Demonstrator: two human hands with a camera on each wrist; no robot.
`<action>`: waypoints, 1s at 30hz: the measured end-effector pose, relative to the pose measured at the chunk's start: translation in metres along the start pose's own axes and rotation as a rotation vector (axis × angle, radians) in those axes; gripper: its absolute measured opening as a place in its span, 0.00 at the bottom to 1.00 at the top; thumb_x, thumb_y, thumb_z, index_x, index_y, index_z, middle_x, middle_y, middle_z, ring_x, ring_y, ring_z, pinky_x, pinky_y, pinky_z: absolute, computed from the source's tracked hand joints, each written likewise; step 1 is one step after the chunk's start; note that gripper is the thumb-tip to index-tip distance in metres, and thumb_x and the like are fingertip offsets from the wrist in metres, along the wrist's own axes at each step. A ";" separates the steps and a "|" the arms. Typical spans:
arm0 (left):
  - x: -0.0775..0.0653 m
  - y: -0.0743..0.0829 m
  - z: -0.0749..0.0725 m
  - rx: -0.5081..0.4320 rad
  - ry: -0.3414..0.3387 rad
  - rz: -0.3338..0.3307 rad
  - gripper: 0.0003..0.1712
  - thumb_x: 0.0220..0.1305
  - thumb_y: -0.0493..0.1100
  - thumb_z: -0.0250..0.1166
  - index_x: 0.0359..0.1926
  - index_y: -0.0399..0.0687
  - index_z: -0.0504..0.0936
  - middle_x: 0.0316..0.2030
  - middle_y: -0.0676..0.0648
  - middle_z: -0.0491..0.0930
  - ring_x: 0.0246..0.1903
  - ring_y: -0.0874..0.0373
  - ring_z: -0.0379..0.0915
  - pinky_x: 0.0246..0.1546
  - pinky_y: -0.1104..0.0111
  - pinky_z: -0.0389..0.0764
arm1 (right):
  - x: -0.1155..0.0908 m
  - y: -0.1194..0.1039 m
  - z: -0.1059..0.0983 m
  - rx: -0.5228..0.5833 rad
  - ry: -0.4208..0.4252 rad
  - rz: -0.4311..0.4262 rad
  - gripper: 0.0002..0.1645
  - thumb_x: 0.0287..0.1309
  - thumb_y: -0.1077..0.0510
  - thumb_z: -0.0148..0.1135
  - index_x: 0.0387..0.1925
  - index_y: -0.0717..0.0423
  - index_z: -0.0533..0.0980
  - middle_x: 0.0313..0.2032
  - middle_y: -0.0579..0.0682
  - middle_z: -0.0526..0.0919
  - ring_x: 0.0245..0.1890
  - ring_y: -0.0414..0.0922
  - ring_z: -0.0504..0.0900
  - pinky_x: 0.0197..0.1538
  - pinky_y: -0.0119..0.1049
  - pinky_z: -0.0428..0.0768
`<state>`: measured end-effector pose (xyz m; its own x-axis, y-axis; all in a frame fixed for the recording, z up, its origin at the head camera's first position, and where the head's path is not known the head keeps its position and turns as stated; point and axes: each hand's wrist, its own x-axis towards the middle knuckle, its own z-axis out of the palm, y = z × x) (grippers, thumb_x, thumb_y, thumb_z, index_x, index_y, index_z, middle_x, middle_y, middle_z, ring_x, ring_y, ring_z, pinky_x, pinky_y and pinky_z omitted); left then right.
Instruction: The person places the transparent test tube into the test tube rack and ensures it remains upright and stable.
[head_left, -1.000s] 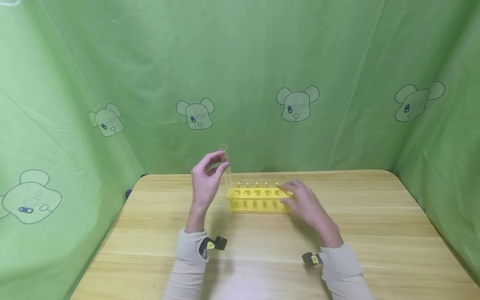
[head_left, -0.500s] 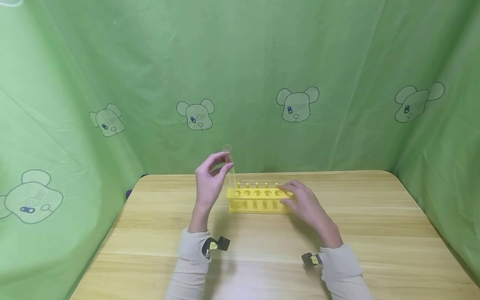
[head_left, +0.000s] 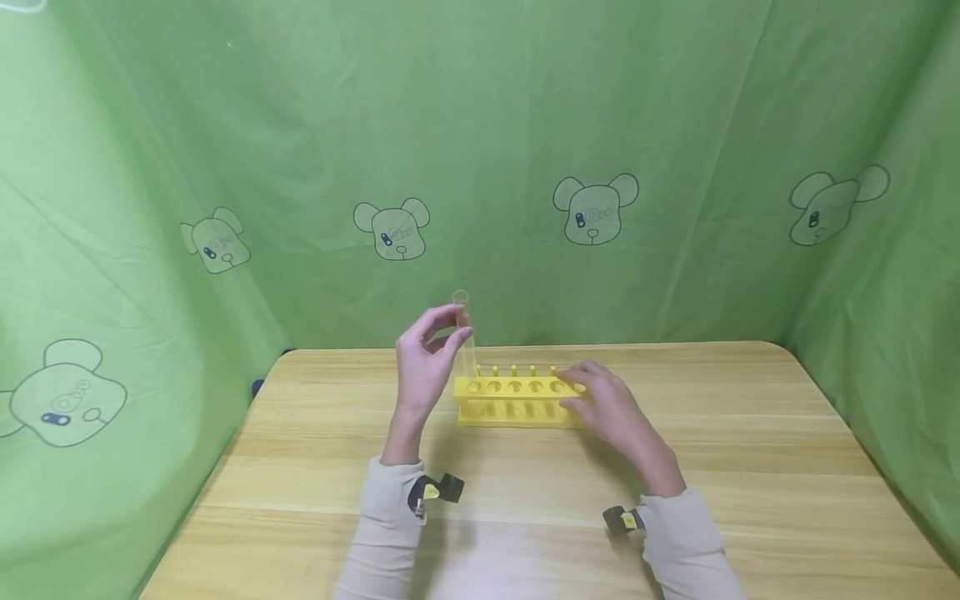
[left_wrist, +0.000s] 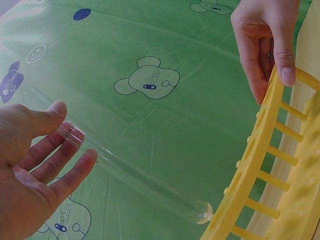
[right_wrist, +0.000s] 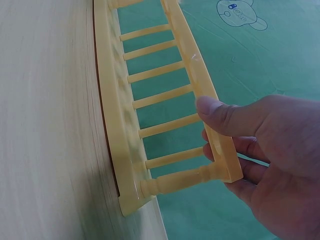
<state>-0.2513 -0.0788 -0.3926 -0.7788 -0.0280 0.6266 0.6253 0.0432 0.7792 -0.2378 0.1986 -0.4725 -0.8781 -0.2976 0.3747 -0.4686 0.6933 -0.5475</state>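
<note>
Has slid toward three o'clock over the last second, bringing clear test tube (head_left: pixel 468 354) from about the ten-o'clock corner of yellow rack (head_left: pixel 519 396) to the hole at its nine-o'clock end. Pinches the tube near its top in left hand (head_left: pixel 426 362), between thumb and fingertips. Tilts it slightly, with rim toward eleven o'clock and rounded bottom toward five. Reaches the rack's top plate with that bottom in the left wrist view — can't tell if touching or just clear. Grips the rack's three-o'clock end in right hand (head_left: pixel 606 402), with thumb on one side of the plate and fingers on the other; stays put there, keeping the rack in place on wooden table (head_left: pixel 525 508). Reads, as a guess, as lining up — close, but apparently not inserted.
</note>
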 end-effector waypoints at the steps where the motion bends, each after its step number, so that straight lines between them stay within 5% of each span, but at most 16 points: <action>1: 0.000 0.000 0.000 0.001 -0.001 0.000 0.18 0.61 0.29 0.71 0.53 0.35 0.83 0.46 0.38 0.85 0.47 0.47 0.84 0.50 0.60 0.87 | 0.000 0.000 0.000 -0.001 -0.001 0.002 0.25 0.57 0.66 0.74 0.57 0.65 0.80 0.53 0.59 0.82 0.53 0.59 0.81 0.59 0.56 0.82; 30: 0.000 0.001 0.014 -0.010 -0.016 0.001 0.19 0.61 0.28 0.71 0.53 0.32 0.82 0.47 0.34 0.84 0.48 0.41 0.83 0.50 0.59 0.88 | -0.001 -0.002 -0.001 -0.001 -0.025 0.026 0.27 0.58 0.65 0.74 0.59 0.64 0.79 0.53 0.59 0.82 0.53 0.59 0.81 0.58 0.56 0.82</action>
<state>-0.2511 -0.0648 -0.3920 -0.7786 -0.0124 0.6274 0.6268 0.0330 0.7785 -0.2363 0.1985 -0.4706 -0.8921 -0.2958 0.3415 -0.4454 0.7019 -0.5558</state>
